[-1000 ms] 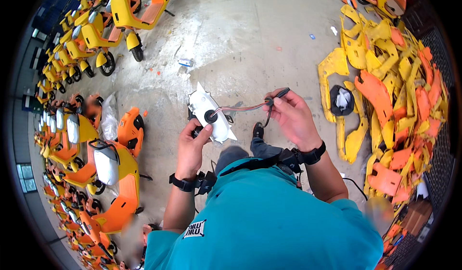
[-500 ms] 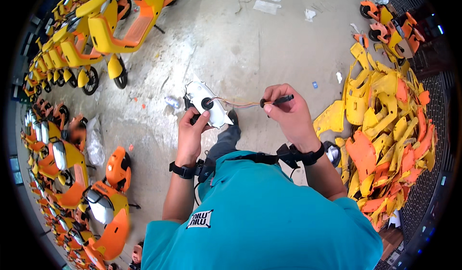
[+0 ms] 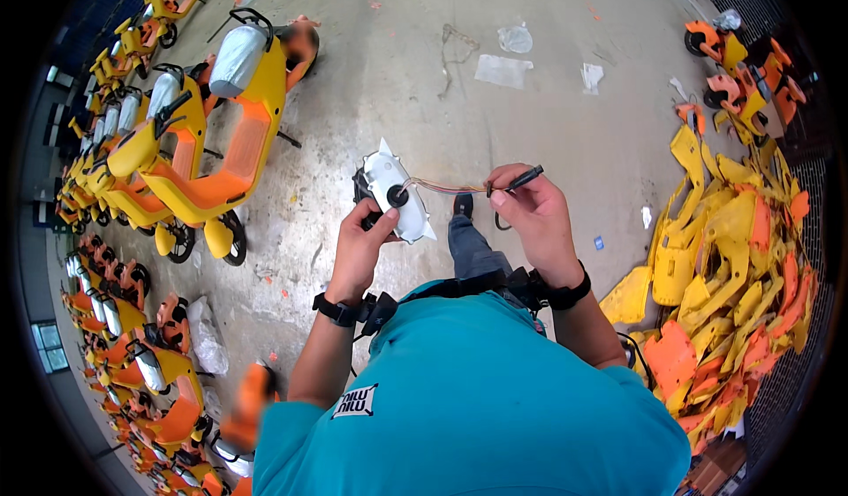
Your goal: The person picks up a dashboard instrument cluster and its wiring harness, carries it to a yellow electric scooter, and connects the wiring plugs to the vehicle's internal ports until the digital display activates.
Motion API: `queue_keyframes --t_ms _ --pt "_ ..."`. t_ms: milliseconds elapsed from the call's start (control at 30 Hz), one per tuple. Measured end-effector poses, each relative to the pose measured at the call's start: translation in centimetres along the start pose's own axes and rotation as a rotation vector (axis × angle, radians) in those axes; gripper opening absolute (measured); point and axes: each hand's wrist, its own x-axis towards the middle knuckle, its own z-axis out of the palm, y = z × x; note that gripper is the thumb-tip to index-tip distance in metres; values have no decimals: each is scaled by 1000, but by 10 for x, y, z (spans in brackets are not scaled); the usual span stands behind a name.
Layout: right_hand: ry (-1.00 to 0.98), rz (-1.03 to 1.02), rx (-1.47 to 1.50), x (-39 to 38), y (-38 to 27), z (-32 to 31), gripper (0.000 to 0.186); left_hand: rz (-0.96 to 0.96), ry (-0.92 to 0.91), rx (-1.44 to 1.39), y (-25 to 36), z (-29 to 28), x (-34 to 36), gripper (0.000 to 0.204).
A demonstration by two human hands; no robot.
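My left hand [image 3: 359, 247] grips a white, pointed-ended scooter lamp housing [image 3: 386, 173] by its near edge, thumb on the white side. A round black grommet [image 3: 397, 196] sits in the middle of the housing, and its dark other side shows only at the left. From the grommet, thin coloured wires [image 3: 450, 187] stretch across to my right hand [image 3: 537, 218]. Its thumb and fingers pinch a black cable connector [image 3: 525, 180], which points up and right. A black cable loop hangs below those fingers. Both hands are in front of my body, above the floor.
Yellow and orange scooters [image 3: 243, 129] stand in rows along the left. To the right rises a heap of yellow and orange body panels [image 3: 707, 266]. Plastic scraps [image 3: 504, 71] lie on the concrete floor [image 3: 380, 72] ahead. Another plastic sheet [image 3: 208, 337] lies by the left scooters.
The scooters on the left and the floor scraps have shifted down in view, and my visible foot has changed place, as in walking forward. Both hands keep their holds; the housing is slightly further right.
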Motion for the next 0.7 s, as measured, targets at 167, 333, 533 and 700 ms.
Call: queue_keyframes --t_ms 167,333,533,700 --pt "-71 17 25 174 -21 -26 6 7 89 57 73 10 120 11" --pt "-124 54 -133 345 -44 -30 8 73 200 -25 127 13 253 14" --pt "-132 -45 -237 566 -39 -41 11 202 229 -92 202 16 462 16" --pt "-24 9 -197 726 -58 -54 12 226 157 -12 292 18 627 15"
